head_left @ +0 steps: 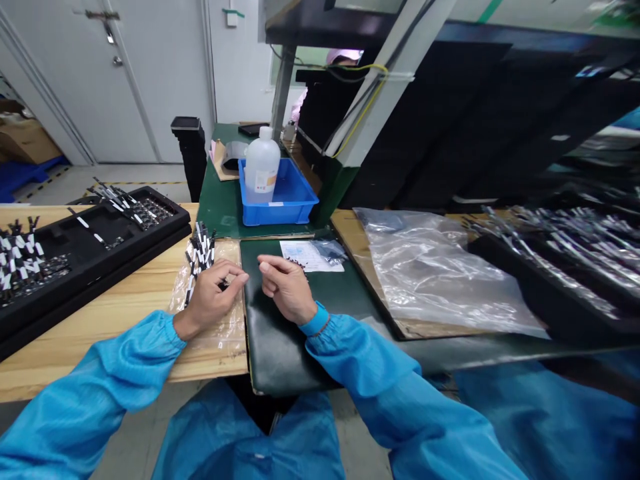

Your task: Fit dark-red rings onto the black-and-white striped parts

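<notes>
My left hand point(214, 295) is curled closed at the edge of the wooden table, with a bit of something dark showing under its fingers. Just behind it a bunch of black-and-white strips point(201, 245) lies on clear plastic film point(227, 253). Over the dark green mat point(273, 353), my right hand point(287, 288) makes a pinch with thumb and forefinger. A tiny dark speck shows at those fingertips, too small to name. Small black pieces point(299, 263), partly hidden by the right hand, lie on a white printed sheet point(320, 257).
Black trays point(95, 247) of strips with small boards stand left. Behind the mat, a blue bin point(280, 213) holds a white bottle point(263, 167). To the right are a clear plastic bag point(435, 280), more loaded black trays point(520, 267) and a slanted post point(370, 87). Another person sits beyond.
</notes>
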Demonstrator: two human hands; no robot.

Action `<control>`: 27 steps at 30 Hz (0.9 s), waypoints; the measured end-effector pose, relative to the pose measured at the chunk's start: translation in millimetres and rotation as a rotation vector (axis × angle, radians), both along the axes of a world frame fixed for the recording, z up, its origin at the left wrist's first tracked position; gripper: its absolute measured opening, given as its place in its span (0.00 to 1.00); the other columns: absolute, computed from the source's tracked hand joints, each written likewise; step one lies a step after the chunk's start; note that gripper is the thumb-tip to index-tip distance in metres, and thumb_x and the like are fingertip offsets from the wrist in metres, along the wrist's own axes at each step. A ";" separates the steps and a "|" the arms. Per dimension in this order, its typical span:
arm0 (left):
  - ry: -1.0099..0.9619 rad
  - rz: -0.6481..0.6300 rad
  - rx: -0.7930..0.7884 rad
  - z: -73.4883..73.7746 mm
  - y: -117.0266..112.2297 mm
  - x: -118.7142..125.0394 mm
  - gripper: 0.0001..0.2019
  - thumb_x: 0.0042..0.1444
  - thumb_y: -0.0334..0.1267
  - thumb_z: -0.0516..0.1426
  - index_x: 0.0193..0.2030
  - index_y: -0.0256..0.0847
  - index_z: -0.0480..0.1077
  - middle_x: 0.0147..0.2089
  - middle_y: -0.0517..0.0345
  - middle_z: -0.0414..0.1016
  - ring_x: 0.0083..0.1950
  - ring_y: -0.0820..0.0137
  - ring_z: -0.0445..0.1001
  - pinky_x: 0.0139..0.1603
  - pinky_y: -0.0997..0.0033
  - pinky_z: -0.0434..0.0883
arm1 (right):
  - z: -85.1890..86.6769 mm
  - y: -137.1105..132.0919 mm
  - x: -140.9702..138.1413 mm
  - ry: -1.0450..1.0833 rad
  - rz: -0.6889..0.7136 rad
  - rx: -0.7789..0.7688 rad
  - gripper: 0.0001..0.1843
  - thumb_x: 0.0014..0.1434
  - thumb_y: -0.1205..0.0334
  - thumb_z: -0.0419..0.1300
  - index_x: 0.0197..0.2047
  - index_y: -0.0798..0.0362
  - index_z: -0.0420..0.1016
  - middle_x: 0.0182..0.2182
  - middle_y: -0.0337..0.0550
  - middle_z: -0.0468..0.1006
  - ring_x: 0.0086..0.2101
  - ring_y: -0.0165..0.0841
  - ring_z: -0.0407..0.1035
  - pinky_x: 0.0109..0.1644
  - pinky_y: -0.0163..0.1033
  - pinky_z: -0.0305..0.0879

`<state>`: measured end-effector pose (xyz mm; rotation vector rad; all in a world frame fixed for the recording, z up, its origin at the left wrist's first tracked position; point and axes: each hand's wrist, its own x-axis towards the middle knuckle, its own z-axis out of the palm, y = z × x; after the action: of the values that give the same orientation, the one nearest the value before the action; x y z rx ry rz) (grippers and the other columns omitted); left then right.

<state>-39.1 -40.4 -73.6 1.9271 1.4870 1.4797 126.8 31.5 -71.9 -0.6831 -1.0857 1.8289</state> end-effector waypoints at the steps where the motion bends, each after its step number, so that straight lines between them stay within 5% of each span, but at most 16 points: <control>1: -0.005 0.004 -0.013 -0.2 -0.1 -0.4 0.09 0.64 0.39 0.58 0.34 0.40 0.74 0.36 0.53 0.78 0.39 0.66 0.76 0.44 0.64 0.71 | 0.0 0.8 1.3 -0.009 -0.031 0.033 0.20 0.50 0.51 0.71 0.45 0.51 0.81 0.22 0.33 0.67 0.20 0.23 0.54 0.20 0.30 0.54; 6: 0.004 0.002 -0.060 -1.3 0.0 -2.8 0.09 0.64 0.41 0.58 0.34 0.40 0.74 0.35 0.53 0.78 0.39 0.66 0.75 0.42 0.64 0.71 | 5.1 -0.3 13.3 -0.223 -0.262 0.581 0.19 0.62 0.55 0.61 0.56 0.47 0.76 0.46 0.46 0.74 0.37 0.32 0.68 0.37 0.39 0.70; 9: 0.044 -0.023 -0.039 -1.1 0.2 -3.9 0.08 0.64 0.39 0.58 0.35 0.40 0.74 0.35 0.53 0.78 0.39 0.65 0.75 0.43 0.63 0.70 | 11.4 -3.4 19.7 -0.389 -0.252 1.010 0.19 0.60 0.61 0.61 0.55 0.48 0.77 0.52 0.51 0.72 0.51 0.42 0.67 0.54 0.50 0.68; 12: 0.100 -0.081 0.001 0.5 0.3 -4.9 0.07 0.63 0.37 0.58 0.34 0.40 0.74 0.34 0.53 0.78 0.39 0.65 0.75 0.43 0.62 0.70 | 14.5 -2.5 21.6 -0.463 -0.190 1.258 0.16 0.59 0.65 0.61 0.51 0.48 0.78 0.52 0.51 0.74 0.54 0.44 0.66 0.58 0.55 0.65; 18: 0.133 -0.154 -0.001 4.0 0.1 -9.6 0.09 0.65 0.38 0.56 0.34 0.40 0.73 0.32 0.54 0.77 0.36 0.67 0.74 0.40 0.64 0.70 | 5.9 7.1 19.2 -0.488 0.011 1.324 0.08 0.66 0.65 0.59 0.45 0.49 0.80 0.38 0.47 0.81 0.39 0.38 0.71 0.47 0.47 0.70; 23: 0.108 -0.248 -0.096 10.5 0.7 -16.3 0.11 0.65 0.41 0.56 0.33 0.40 0.75 0.32 0.53 0.77 0.34 0.68 0.74 0.40 0.66 0.70 | 1.1 7.5 18.5 -0.519 0.075 1.279 0.10 0.68 0.64 0.56 0.43 0.50 0.80 0.36 0.46 0.81 0.36 0.35 0.73 0.42 0.41 0.70; 25: 0.103 -0.188 -0.135 18.1 2.4 -26.0 0.13 0.65 0.43 0.56 0.34 0.39 0.76 0.33 0.52 0.78 0.35 0.67 0.75 0.40 0.67 0.70 | 2.4 7.0 18.8 -0.534 0.037 1.242 0.09 0.67 0.65 0.57 0.42 0.51 0.80 0.35 0.46 0.80 0.36 0.34 0.73 0.42 0.40 0.70; 27: 0.145 0.002 -0.206 27.8 4.5 -42.5 0.16 0.65 0.46 0.54 0.31 0.38 0.75 0.32 0.54 0.77 0.34 0.67 0.73 0.38 0.68 0.67 | 4.3 6.9 19.6 -0.552 -0.027 1.192 0.08 0.66 0.65 0.58 0.40 0.51 0.79 0.34 0.46 0.79 0.34 0.34 0.73 0.40 0.39 0.69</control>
<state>-81.6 -35.9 -45.8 1.9421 1.6325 1.1576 146.3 38.4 -67.6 -0.4273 -2.1859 0.6707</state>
